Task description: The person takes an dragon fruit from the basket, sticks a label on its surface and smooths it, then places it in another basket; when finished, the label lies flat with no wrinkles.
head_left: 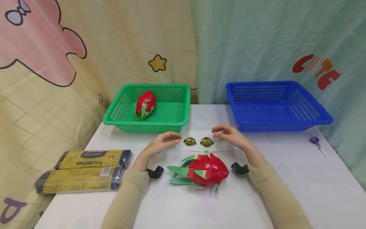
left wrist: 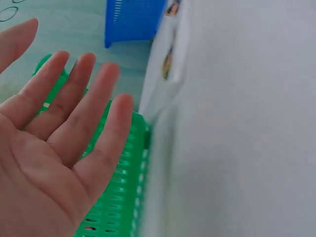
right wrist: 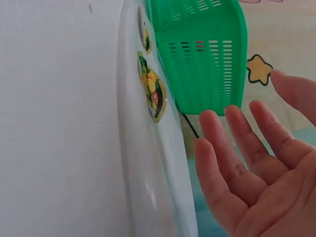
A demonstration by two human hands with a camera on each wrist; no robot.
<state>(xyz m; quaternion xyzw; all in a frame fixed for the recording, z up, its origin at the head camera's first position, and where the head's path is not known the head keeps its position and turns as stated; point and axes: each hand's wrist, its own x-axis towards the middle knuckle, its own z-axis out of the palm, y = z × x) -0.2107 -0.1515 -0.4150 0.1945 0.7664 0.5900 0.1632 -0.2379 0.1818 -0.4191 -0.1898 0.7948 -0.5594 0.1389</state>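
A: Item one, the fruit (head_left: 210, 168). Place and lie?

B: To be entered at lower centre of the head frame, on the table (head_left: 217, 210), between the two sleeves (head_left: 127, 194). Long axis laid across the frame, nearly level; green leaves pointed left, blunt red end turned right.

A: Bearing from the hands?

B: Both hands are placed above it in the frame, at its far side. From the left hand (head_left: 161, 143) it is found down and to the right; from the right hand (head_left: 232, 136), down and slightly left. The right is judged the nearer. No contact is seen.

A: Condition of the hands?

B: Both empty. Fingers loosely extended, a little bent, spaced apart in the wrist frames; nothing gripped. Between them is listed a clear film (head_left: 221, 145) with two labels (head_left: 206, 142); whether it is touched by the left fingertips cannot be told.

A: Behind these?

B: Green basket (head_left: 143, 123), upper left of centre, one other fruit (head_left: 147, 101) contained. Blue basket (head_left: 283, 122), upper right.

A: Defects of view?

B: Fruit: underside hidden, and shown in neither wrist frame. Labels: lettering too small to be read. Film: loose sheet or bag, not determinable. Sleeves: cut off by the lower edge. Hands: cropped at the outer edge of each wrist frame.
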